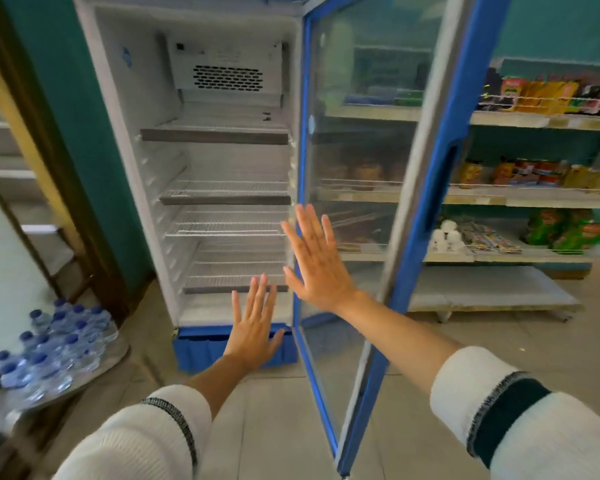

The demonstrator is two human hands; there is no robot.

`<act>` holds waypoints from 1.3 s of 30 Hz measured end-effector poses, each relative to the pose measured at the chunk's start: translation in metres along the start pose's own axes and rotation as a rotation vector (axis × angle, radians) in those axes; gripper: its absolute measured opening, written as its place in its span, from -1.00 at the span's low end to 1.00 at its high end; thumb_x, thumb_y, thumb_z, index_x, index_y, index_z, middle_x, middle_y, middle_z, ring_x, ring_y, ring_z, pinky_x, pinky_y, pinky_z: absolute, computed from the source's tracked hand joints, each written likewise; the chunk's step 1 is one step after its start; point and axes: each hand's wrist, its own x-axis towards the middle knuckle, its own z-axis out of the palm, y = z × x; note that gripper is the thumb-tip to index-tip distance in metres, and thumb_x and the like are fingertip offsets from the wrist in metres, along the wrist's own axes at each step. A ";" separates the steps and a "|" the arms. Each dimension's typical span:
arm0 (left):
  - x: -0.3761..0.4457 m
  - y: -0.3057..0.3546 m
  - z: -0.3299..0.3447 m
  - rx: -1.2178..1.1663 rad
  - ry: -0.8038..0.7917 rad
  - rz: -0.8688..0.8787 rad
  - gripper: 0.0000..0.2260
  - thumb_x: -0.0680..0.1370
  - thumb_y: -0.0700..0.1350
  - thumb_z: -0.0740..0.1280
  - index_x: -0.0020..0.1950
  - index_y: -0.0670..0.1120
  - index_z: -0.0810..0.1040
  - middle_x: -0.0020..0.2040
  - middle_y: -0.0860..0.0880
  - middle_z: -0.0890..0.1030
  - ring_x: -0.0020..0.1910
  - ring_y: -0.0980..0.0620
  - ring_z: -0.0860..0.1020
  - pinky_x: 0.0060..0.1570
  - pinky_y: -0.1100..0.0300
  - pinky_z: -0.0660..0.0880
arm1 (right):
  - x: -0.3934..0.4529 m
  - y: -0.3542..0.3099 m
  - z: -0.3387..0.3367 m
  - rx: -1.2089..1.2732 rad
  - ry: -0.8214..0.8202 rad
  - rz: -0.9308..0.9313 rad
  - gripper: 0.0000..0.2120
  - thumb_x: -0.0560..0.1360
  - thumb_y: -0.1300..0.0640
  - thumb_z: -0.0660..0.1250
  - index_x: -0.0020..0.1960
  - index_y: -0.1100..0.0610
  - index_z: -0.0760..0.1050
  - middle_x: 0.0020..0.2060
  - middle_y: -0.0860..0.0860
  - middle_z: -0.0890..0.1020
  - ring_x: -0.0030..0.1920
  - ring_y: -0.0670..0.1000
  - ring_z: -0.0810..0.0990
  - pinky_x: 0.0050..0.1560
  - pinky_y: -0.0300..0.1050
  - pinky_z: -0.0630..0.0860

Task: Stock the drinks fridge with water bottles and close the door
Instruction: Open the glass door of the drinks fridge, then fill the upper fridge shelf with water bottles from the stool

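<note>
The drinks fridge [146,140] stands in front of me with white walls, a blue base and several wire shelves holding nothing. Its blue-framed glass door [440,174] is swung wide to the right. Several water bottles [52,344] with blue caps stand packed together on a low surface at the lower left. My left hand [253,327] is stretched out flat, fingers apart, in front of the fridge's bottom edge. My right hand [316,261] is also flat and spread, raised beside the door's hinge edge. Neither hand holds anything.
Store shelves [534,199] with snacks, cans and packets line the teal wall at the right, behind the door. A dark wooden frame [66,188] and pale shelving stand at the left. The floor [291,427] is pale tile.
</note>
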 end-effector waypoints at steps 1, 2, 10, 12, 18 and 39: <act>-0.006 -0.020 0.000 0.014 -0.020 -0.054 -0.21 0.55 0.18 0.17 0.58 -0.15 -0.15 0.58 -0.20 -0.17 0.55 -0.20 -0.18 0.42 -0.38 -0.02 | 0.005 -0.004 0.017 0.042 -0.037 0.012 -0.26 0.49 0.09 0.35 0.54 0.26 0.08 0.54 0.27 -0.01 0.56 0.21 -0.11 0.50 0.28 -0.06; -0.012 -0.041 0.001 0.025 -0.038 -0.108 -0.19 0.54 0.17 0.22 0.58 -0.15 -0.14 0.58 -0.18 -0.19 0.55 -0.19 -0.19 0.42 -0.36 -0.05 | 0.011 -0.010 0.034 0.088 -0.074 0.029 -0.25 0.49 0.10 0.35 0.54 0.25 0.06 0.54 0.26 -0.03 0.56 0.20 -0.12 0.51 0.26 -0.05; -0.081 -0.208 0.000 0.005 -0.173 -0.579 -0.10 0.48 -0.01 0.37 0.58 -0.09 -0.21 0.56 -0.10 -0.30 0.50 -0.04 -0.40 0.42 -0.28 -0.28 | 0.078 -0.085 0.176 0.295 -0.459 0.072 -0.22 0.54 0.12 0.28 0.57 0.19 -0.12 0.55 0.12 -0.25 0.54 0.10 -0.29 0.53 0.13 -0.16; -0.096 -0.241 0.001 0.008 -0.187 -0.675 -0.11 0.52 0.00 0.34 0.56 -0.09 -0.27 0.52 -0.08 -0.40 0.48 -0.06 -0.45 0.41 -0.23 -0.35 | 0.093 -0.106 0.206 0.330 -0.534 0.069 -0.22 0.55 0.13 0.26 0.57 0.18 -0.16 0.55 0.11 -0.25 0.54 0.09 -0.30 0.53 0.09 -0.19; -0.139 -0.319 -0.003 -0.057 -0.221 -0.930 -0.13 0.54 0.01 0.32 0.56 -0.01 -0.30 0.53 -0.08 -0.39 0.49 -0.08 -0.40 0.47 -0.24 -0.23 | 0.130 -0.165 0.290 0.430 -0.739 0.071 -0.21 0.56 0.09 0.24 0.57 0.16 -0.21 0.56 0.12 -0.18 0.56 0.08 -0.22 0.55 0.07 -0.10; -0.089 -0.466 0.114 -0.370 -0.175 -1.452 -0.23 0.49 -0.04 0.43 0.57 -0.11 0.08 0.54 -0.13 0.21 0.50 -0.12 0.21 0.45 0.00 0.24 | 0.248 -0.212 0.564 0.641 -1.354 0.142 -0.22 0.57 0.13 0.27 0.58 0.07 -0.20 0.54 0.11 0.11 0.48 0.15 0.24 0.39 0.04 0.31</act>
